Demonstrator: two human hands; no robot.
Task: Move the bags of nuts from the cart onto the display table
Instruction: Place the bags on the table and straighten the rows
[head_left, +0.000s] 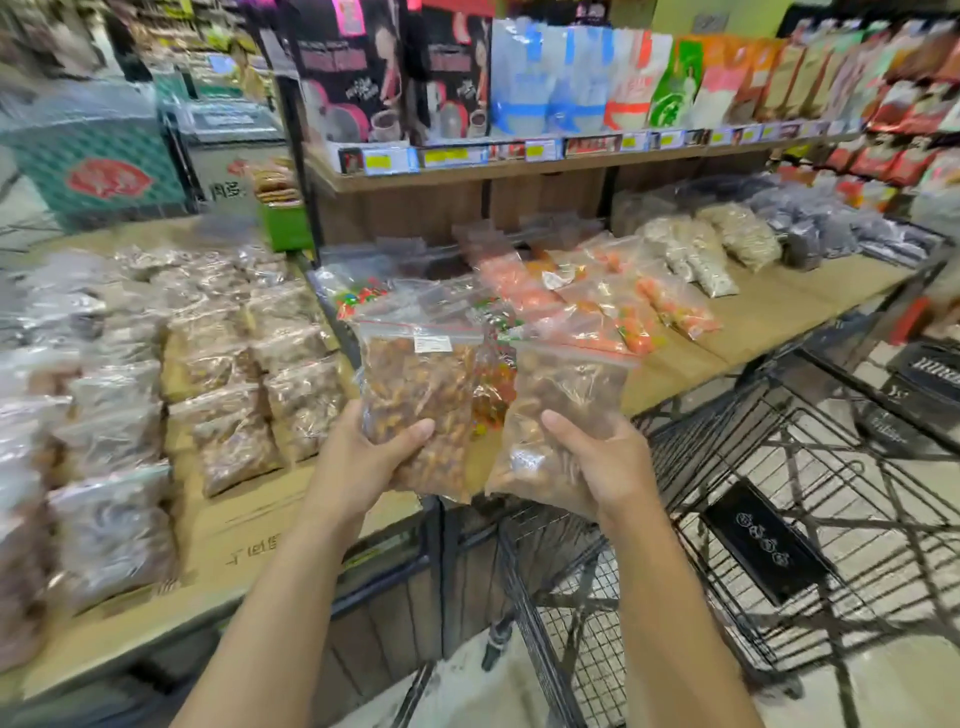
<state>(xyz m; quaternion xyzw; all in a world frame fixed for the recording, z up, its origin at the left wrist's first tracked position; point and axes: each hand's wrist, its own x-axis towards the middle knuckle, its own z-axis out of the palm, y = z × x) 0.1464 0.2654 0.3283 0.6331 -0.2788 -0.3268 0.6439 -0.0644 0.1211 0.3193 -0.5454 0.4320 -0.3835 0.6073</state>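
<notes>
Nearest the camera, above the corner where the wire cart (587, 649) meets the display surface (244, 525), each hand holds one zip bag of nuts upright. The left hand (363, 462) grips the lower half of the labelled bag (415, 379): the thumb presses on the front and the fingers are wrapped behind it, out of sight. The right hand (602, 467) holds the second bag (566, 389) in the same way. The grip is low probably because the nuts sit heavy at the bottom. Both bags are in the air, apart from each other, off the cart and not yet on the surface.

To the left, rows of nut bags (223, 374) lie flat on cardboard. I judge the open room is the bare cardboard strip at the near edge, just beside the last row. The bags must pass over the surface's edge to reach it.

Further away, candy bags (597, 301) and seed bags (717, 249) cover much of the right surface. The shelf (519, 169) with pouches hangs over them, which leaves less height there.
</notes>
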